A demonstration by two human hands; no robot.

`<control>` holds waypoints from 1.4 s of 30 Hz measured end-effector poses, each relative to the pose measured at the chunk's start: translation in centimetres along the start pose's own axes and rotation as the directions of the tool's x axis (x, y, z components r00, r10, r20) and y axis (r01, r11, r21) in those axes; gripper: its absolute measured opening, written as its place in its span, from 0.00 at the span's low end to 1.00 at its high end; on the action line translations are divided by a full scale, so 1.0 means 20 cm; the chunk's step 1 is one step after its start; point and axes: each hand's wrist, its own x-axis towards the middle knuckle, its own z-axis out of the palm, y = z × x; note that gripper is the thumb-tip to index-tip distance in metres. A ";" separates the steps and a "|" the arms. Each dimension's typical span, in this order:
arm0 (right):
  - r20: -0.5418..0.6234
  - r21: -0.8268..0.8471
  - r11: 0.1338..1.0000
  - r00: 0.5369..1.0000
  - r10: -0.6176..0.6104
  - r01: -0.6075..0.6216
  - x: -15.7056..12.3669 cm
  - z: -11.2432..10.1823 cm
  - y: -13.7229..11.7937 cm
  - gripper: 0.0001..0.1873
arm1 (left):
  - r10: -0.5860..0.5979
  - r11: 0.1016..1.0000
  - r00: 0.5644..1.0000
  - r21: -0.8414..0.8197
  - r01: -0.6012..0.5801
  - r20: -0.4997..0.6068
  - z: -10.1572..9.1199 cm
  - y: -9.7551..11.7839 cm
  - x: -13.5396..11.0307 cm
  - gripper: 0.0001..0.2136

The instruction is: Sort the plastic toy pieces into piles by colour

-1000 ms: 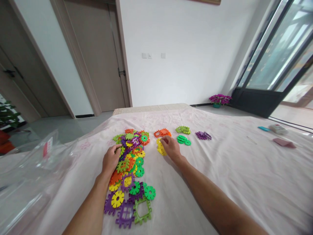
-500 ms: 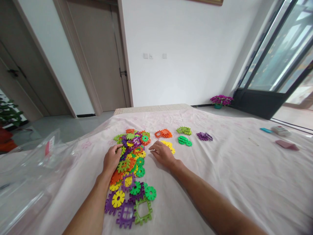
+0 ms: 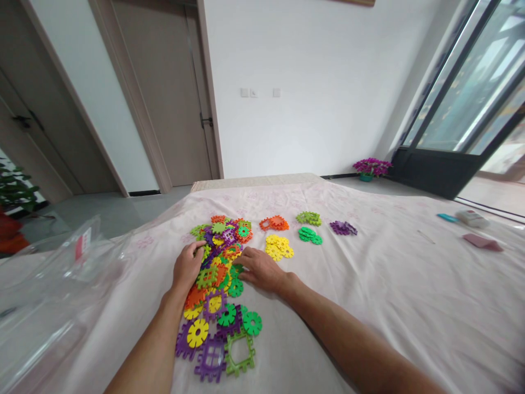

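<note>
A mixed pile of plastic building pieces (image 3: 219, 246) runs down the cloth, with toothed squares and notched discs in purple, orange, yellow and green. At the pile's left edge rests my left hand (image 3: 187, 267), its fingers loosely curved and nothing visibly gripped. My right hand (image 3: 260, 268) reaches in from the right, fingers apart and bent down over green notched discs (image 3: 235, 287); its fingertips partly cover them. Nearer me lie a yellow notched disc (image 3: 197, 333), a purple window square (image 3: 213, 358) and a light green square frame (image 3: 250, 358).
Separate small heaps lie beyond my right hand: yellow discs (image 3: 279, 247), orange pieces (image 3: 274, 222), green discs (image 3: 310, 235), light green squares (image 3: 309, 218) and purple pieces (image 3: 343, 227). A clear plastic bag (image 3: 61, 279) lies left. A pink cloth (image 3: 483, 242) sits far right.
My right hand has moved left and slightly down, from beside the yellow heap to the green discs at the pile's edge. The yellow heap is now uncovered. My left hand stays put.
</note>
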 end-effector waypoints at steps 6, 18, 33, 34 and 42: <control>-0.040 0.070 0.997 0.998 0.042 -0.039 0.00 0.01 0.01 0.14 | -0.002 1.000 1.000 0.013 0.002 -0.001 0.00 -0.01 0.00 0.15; -0.360 0.275 0.906 0.840 0.407 -0.321 -0.02 0.00 0.18 0.04 | 0.003 1.000 1.000 0.010 -0.003 0.006 -0.01 0.01 0.00 0.16; -0.619 0.287 0.556 0.292 0.729 -0.780 -0.29 -0.26 0.66 0.13 | 0.004 1.000 1.000 0.003 -0.004 0.002 0.00 0.01 0.00 0.16; -0.633 0.284 0.541 0.269 0.726 -0.792 -0.30 -0.27 0.67 0.14 | 0.005 1.000 1.000 0.003 -0.005 0.000 0.00 0.00 0.00 0.16; -0.745 0.172 0.634 0.322 0.585 -0.754 -0.29 -0.25 0.67 0.14 | 0.005 1.000 1.000 0.002 -0.005 -0.004 0.00 0.00 0.00 0.16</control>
